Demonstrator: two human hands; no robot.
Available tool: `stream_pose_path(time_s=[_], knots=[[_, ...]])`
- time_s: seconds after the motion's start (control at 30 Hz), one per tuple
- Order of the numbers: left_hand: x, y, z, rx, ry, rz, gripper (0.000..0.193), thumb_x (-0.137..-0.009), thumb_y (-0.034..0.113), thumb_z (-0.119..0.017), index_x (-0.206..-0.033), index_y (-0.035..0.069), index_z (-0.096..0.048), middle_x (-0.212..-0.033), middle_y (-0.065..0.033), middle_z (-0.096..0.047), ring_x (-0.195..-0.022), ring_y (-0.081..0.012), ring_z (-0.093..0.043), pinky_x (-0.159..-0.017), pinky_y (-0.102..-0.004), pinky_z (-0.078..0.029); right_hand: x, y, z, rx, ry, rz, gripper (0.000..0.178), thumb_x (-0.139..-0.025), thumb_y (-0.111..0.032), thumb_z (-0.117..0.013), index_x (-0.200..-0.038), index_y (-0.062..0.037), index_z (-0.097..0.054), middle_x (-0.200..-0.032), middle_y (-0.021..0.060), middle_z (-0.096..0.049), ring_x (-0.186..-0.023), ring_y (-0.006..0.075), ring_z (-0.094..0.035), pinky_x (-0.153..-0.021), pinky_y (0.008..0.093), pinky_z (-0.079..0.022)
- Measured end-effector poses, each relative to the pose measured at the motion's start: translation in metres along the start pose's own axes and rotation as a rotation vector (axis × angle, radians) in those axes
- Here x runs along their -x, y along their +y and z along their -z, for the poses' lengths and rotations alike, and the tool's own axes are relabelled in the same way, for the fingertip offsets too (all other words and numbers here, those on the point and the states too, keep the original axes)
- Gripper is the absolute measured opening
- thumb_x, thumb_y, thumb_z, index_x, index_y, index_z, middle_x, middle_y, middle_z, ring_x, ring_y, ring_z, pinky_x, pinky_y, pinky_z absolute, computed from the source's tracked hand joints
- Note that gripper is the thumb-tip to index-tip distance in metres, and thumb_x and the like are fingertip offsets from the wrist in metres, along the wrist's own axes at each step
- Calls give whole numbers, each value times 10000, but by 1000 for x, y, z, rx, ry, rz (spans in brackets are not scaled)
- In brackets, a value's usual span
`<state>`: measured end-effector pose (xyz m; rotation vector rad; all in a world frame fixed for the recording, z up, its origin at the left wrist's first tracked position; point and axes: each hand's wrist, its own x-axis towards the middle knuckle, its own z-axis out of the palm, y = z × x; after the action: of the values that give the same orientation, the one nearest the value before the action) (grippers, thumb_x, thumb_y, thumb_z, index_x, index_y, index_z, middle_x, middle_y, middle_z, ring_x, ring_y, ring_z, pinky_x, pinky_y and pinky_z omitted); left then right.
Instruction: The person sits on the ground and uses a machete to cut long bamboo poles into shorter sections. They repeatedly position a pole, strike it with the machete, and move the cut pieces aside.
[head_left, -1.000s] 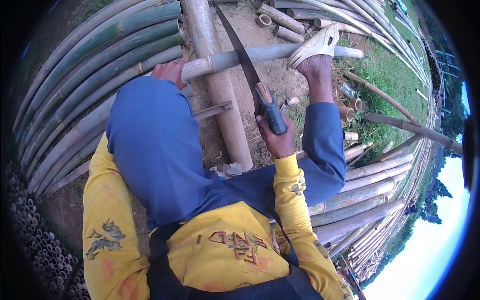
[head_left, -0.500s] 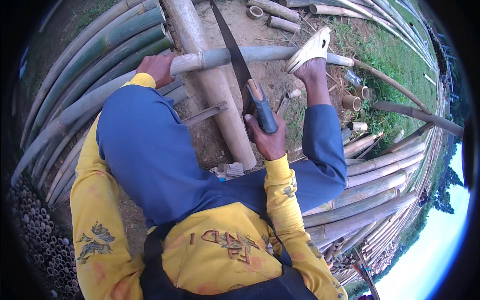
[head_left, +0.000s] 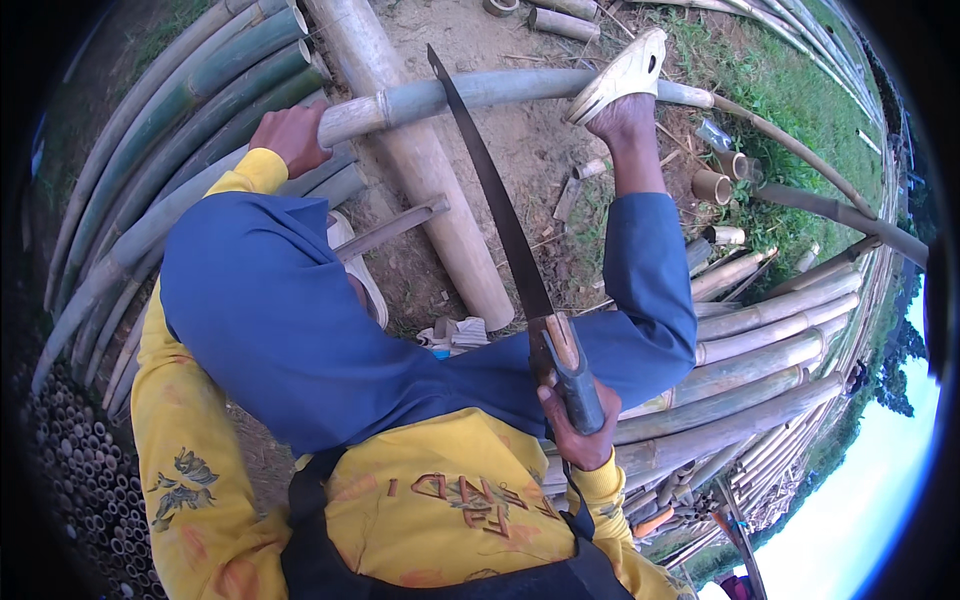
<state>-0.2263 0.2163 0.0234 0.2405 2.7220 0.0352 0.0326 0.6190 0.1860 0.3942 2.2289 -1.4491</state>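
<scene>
A long bamboo pole [head_left: 500, 88] lies crosswise over a thick bamboo log [head_left: 440, 190]. My left hand [head_left: 290, 138] is wrapped round the pole, left of the log. My right foot in a cream clog [head_left: 625, 75] presses on the pole farther right. In my right hand [head_left: 585, 432] is the handle of a hand saw [head_left: 497, 200], drawn back close to my body. The dark blade slants up and away, its tip end at the pole just right of the log. Whether the teeth sit in a cut cannot be made out.
Green bamboo poles [head_left: 200, 95] lie stacked at the left, above many cut pole ends [head_left: 95, 490]. More poles [head_left: 740, 400] are piled at the right. Short bamboo pieces [head_left: 711, 186] lie beyond my right foot. A split bamboo strip [head_left: 395, 228] leans by the log.
My right hand has pulled the saw back toward my body, so more blade shows on the near side of the pole. My left hand keeps its grip. The view has shifted slightly.
</scene>
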Motion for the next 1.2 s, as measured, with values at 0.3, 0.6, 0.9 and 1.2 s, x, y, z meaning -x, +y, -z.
stream_pose_path(time_s=[0.3,0.6,0.9,1.2], knots=[[-8,11,17,-31,-4,-2,523,-766,320,-792,-1182,47,-633,-1033,-232,-732,-1001,-412,-707,-897,-498,-556,-166,14,-64,-71,59,281,221,-892,-145,-761,-1027,17,-694,-782,78,-639,-714,119,-538,-684,316,-478],[-4,-3,-3,37,-5,9,521,-728,306,-786,-1154,55,-625,-1005,-231,-727,-979,-434,-693,-895,-524,-541,6,11,8,5,36,66,315,-883,14,-728,-1196,19,-694,-918,51,-725,-823,84,-639,-782,253,-515],[-11,11,14,-28,-48,14,519,-751,320,-790,-1171,52,-647,-1040,-225,-730,-1022,-411,-697,-934,-497,-543,-185,7,-47,-120,31,255,180,-885,-125,-766,-958,17,-684,-731,58,-629,-686,111,-539,-673,311,-481],[-3,0,8,15,-18,-7,554,-739,305,-782,-1208,47,-635,-1060,-233,-724,-1011,-420,-692,-922,-507,-543,-9,20,10,-21,8,29,269,-883,-29,-763,-1142,19,-709,-858,42,-704,-772,89,-599,-734,260,-504]])
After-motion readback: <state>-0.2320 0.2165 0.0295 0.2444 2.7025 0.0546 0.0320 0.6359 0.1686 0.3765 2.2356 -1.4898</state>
